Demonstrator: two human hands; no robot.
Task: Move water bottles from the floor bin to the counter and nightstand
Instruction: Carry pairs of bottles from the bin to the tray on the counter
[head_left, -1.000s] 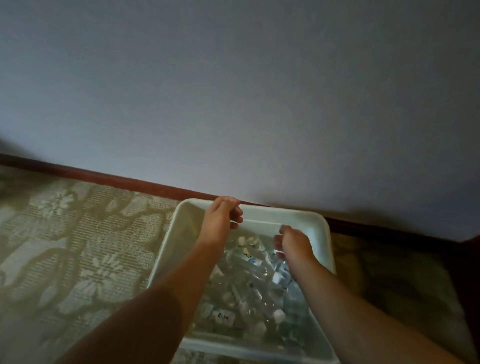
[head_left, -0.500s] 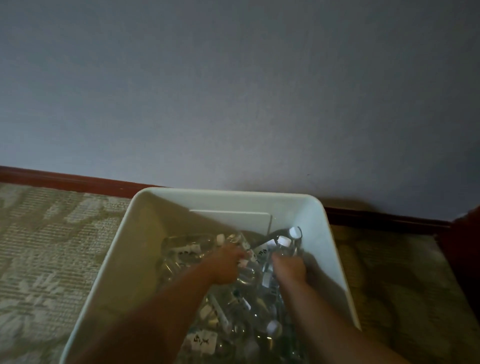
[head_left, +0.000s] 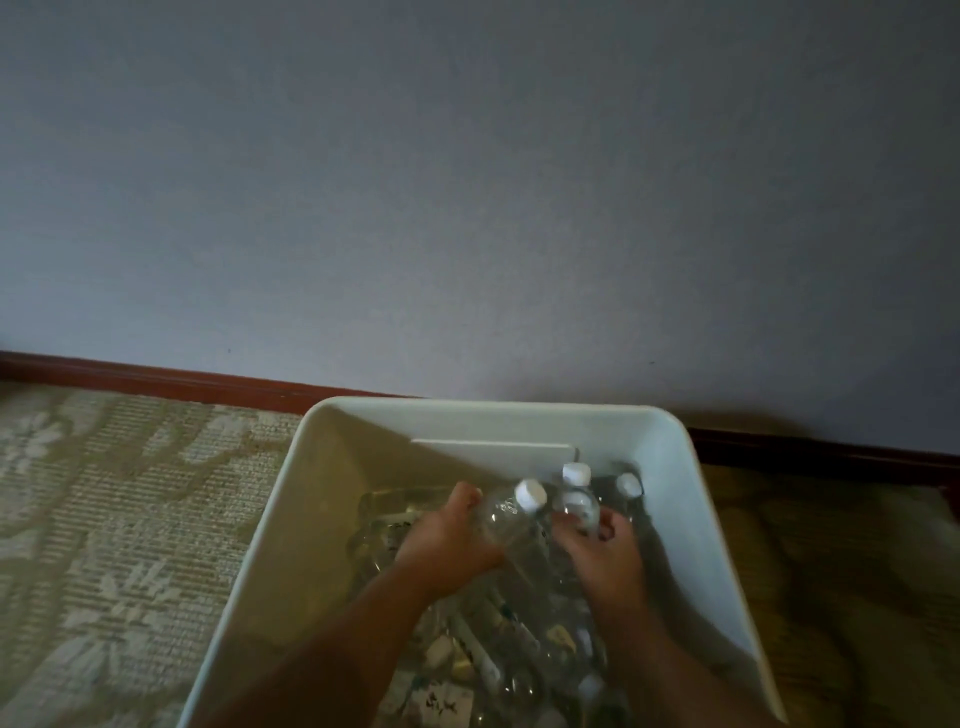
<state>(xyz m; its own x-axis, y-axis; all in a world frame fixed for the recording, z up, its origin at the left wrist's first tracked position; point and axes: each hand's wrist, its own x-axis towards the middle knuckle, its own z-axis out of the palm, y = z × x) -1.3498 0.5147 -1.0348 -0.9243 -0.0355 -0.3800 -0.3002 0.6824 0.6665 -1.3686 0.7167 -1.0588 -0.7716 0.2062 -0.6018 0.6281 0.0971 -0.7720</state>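
Note:
A white plastic bin (head_left: 332, 499) stands on the carpet against the wall, with several clear water bottles lying in it. My left hand (head_left: 447, 540) is closed around one clear bottle (head_left: 506, 514) whose white cap tilts up and away. My right hand (head_left: 602, 551) grips a second bottle (head_left: 575, 499), its white cap upright near the bin's far wall. A third capped bottle (head_left: 629, 486) leans in the bin's far right corner. Both forearms reach in from the bottom edge and hide part of the pile.
A plain grey wall (head_left: 467, 182) with a dark red baseboard (head_left: 156, 382) runs just behind the bin. Patterned beige carpet (head_left: 104, 519) covers the floor on the left and darker carpet lies to the right. A dark wooden edge (head_left: 953, 499) shows at far right.
Both hands went from the bin's far rim down into the pile and closed on one bottle each. The two bottles now tilt up with caps raised. The view moved closer to the bin.

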